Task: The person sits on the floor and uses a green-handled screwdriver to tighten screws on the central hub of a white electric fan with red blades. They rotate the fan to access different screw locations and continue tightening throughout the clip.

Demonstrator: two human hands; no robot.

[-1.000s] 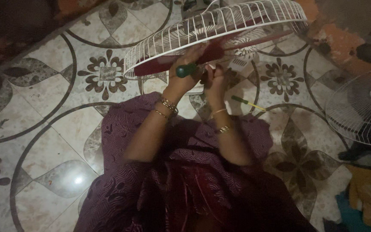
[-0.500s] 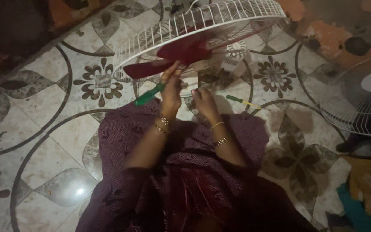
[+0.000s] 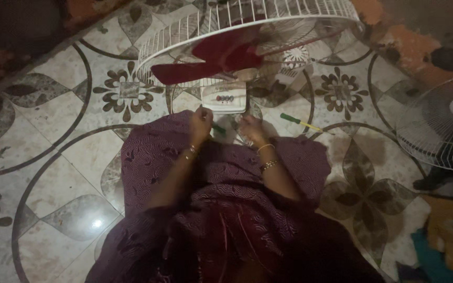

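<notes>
Nearest the camera, over a purple patterned cloth (image 3: pixel 226 173) on the lap, both forearms reach toward the fan. Left hand (image 3: pixel 201 123) has its grip closed around a green-handled screwdriver (image 3: pixel 217 127), whose tip points toward the right hand (image 3: pixel 251 129). How far the right hand's grip is open cannot be told. Just beyond both hands lies the fan's white control box (image 3: pixel 224 95) with a row of buttons. Behind that box sit the red blades (image 3: pixel 213 63) inside the white wire guard (image 3: pixel 184 31). Right of the box, a second green screwdriver (image 3: pixel 300 122) lies on the tiled floor (image 3: pixel 53 131).
</notes>
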